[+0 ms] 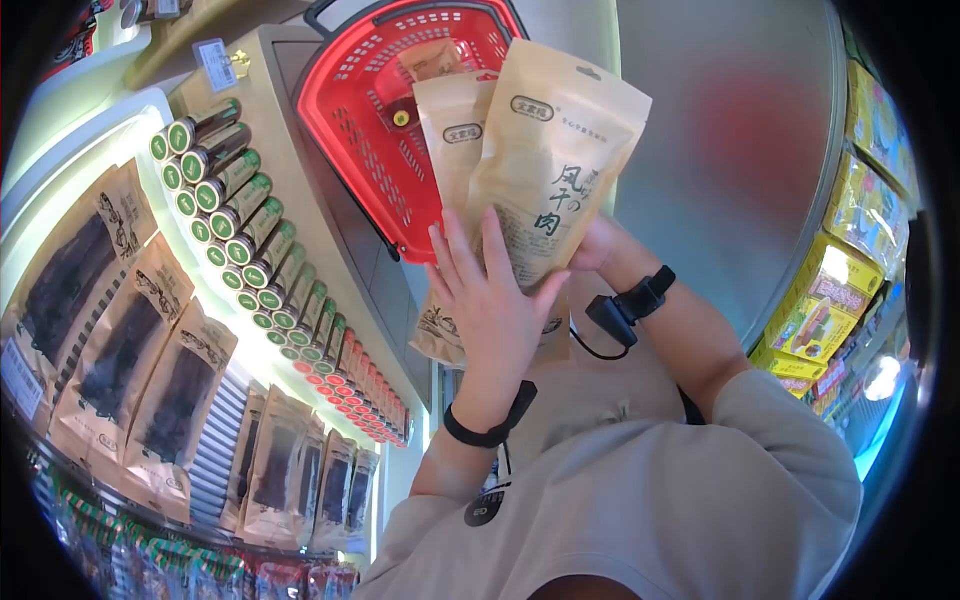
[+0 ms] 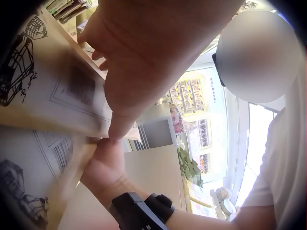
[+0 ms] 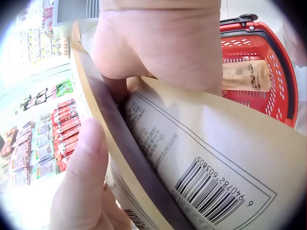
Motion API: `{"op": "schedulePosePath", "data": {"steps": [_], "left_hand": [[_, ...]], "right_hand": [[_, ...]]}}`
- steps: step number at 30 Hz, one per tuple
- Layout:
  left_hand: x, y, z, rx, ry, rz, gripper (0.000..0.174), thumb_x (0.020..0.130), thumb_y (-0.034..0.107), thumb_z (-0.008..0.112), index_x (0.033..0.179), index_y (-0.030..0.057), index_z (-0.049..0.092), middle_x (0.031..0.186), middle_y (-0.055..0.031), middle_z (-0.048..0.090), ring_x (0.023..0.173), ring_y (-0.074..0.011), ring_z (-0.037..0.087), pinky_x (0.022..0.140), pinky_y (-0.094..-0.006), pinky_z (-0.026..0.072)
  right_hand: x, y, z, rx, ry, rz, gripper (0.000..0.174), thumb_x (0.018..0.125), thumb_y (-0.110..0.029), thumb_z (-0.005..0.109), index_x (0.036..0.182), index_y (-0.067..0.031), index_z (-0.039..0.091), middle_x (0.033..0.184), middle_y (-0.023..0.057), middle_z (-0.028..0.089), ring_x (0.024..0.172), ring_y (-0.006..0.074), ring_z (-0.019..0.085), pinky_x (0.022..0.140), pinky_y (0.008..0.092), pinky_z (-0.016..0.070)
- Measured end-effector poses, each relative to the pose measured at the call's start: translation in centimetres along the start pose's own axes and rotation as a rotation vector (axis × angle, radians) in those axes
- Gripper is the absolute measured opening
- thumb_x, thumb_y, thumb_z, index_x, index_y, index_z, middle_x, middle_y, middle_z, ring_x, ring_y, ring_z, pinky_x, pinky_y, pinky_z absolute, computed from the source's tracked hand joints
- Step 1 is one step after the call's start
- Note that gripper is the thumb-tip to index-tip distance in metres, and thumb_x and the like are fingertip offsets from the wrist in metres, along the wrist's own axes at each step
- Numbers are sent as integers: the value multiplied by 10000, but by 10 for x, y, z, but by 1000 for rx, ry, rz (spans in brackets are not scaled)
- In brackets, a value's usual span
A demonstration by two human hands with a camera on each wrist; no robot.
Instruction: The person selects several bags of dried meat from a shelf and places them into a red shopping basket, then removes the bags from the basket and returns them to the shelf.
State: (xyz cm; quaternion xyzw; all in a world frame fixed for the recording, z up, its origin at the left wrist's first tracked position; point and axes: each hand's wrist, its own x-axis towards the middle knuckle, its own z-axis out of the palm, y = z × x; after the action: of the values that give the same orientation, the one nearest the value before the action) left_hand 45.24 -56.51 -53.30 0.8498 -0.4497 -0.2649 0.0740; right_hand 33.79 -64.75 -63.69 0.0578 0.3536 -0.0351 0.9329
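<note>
Shop shelves (image 1: 262,262) flank a red basket (image 1: 345,110); right hand (image 1: 598,245) grips pouches (image 1: 553,150), left hand (image 1: 490,305) flat against them.

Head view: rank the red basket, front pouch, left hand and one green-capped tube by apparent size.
Largest: red basket and front pouch, too alike to split; pouch sits nearer.
Then left hand.
Smallest: green-capped tube.

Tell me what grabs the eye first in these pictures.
Two tan pouches are held up at centre, the left hand spread across their fronts and the right hand gripping them from behind. Behind them is a red basket with a loose pouch inside, and rows of green-capped tubes line up at left.
</note>
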Motion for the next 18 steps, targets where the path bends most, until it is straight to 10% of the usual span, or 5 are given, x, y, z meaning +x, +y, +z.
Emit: {"op": "schedulePosePath", "data": {"steps": [6,11,18], "left_hand": [[18,-11,19,-442,-37,-252,1026,524,382,858,1334,-9,365,1256,-236,449,1130,-382,470,914,-476,402],[15,-33,50,-781,-323,-485,712,615,216,847,1124,-33,415,1058,-184,551,984,-276,555,823,-371,458],[-15,-67,83,-1144,-48,-499,536,674,71,778,1063,1,416,1052,-123,554,967,-191,550,843,-325,461]], "right_hand": [[-16,-3,-37,-56,211,-37,389,958,-228,471,1276,-3,471,1243,145,551,1089,233,573,925,373,486],[-29,-17,-23,53,277,-205,409,963,-246,466,1306,-27,430,1276,114,524,1161,221,514,985,369,415],[-29,-23,-4,85,168,-247,445,962,-270,469,1327,-24,408,1293,105,513,1175,220,503,989,375,406]]}}
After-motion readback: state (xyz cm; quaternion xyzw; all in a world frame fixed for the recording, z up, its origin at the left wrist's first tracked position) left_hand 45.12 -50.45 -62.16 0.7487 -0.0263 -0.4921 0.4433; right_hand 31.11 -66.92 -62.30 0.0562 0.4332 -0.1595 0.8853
